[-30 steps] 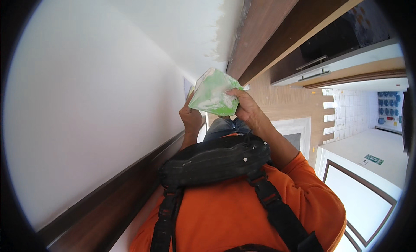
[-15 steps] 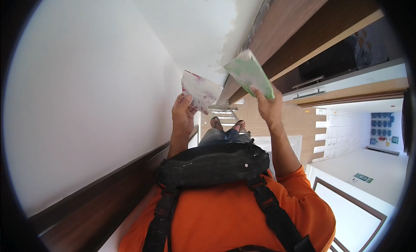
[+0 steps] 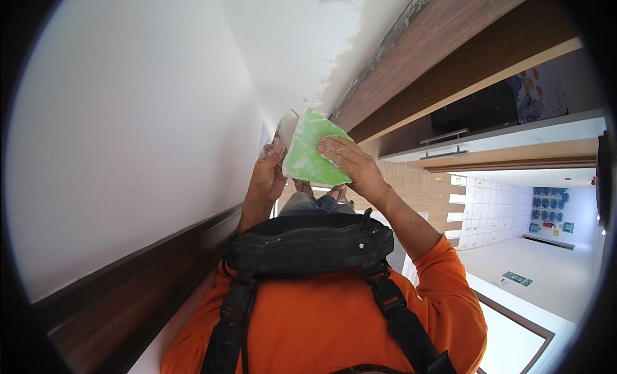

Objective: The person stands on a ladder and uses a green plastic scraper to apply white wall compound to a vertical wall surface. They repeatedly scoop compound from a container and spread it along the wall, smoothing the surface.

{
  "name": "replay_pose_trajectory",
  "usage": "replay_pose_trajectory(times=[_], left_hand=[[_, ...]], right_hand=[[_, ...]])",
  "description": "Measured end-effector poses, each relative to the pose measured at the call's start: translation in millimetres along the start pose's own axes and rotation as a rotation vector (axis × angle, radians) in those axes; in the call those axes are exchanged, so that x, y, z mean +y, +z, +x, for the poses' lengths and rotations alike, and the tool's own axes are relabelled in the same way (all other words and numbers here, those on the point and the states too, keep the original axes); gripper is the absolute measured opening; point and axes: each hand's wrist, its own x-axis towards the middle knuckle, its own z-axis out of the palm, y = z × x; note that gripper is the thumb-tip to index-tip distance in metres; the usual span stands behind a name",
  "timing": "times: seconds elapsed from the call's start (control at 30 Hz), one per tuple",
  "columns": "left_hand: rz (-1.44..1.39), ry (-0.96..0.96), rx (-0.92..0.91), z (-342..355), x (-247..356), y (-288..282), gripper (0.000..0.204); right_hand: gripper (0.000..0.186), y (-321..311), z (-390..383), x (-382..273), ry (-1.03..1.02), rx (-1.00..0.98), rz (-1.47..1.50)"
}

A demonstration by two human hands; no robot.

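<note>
"How's the green plate (image 3: 303,158) look?"
"Smeared white, at twelve o'clock from the bag (image 3: 308,245); right fingers (image 3: 337,148) clamped on it."
"Left fingers (image 3: 274,151)?"
"Clamped on a pale plate (image 3: 287,125), its ten o'clock."
"Room?"
"White wall (image 3: 135,149) at nine, wood floor (image 3: 412,189) at four."

The green sheet (image 3: 308,157) is streaked with white — the pale sheet (image 3: 287,127) is blotched dark red. The shirt (image 3: 315,322) is orange; the pouch (image 3: 302,249) is black.

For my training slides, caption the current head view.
Left hand holding a pale flat piece, right hand gripping a white-smeared green one, beside a white wall.
</note>
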Motion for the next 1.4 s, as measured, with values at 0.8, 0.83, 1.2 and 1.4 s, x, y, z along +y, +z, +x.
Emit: replay_pose_trajectory(times=[0.8,0.83,1.2,1.4], left_hand=[[0.16,-0.032,0.057,-16.0,34.7,31.0,0.041],[0.131,-0.03,0.025,-15.5,35.3,33.1,0.041],[-0.036,-0.291,-0.142,-8.9,30.7,23.9,0.04],[-0.008,-0.333,-0.214,-16.4,25.8,28.6,0.046]], right_hand=[[0.026,-13.6,-20.4,22.2,0.78,0.537,1.02],[0.027,-10.1,-19.2,25.0,0.756,0.572,1.2],[0.046,15.6,30.3,70.9,0.673,0.289,1.805],[0.042,10.8,48.0,65.1,0.752,0.106,1.535]])
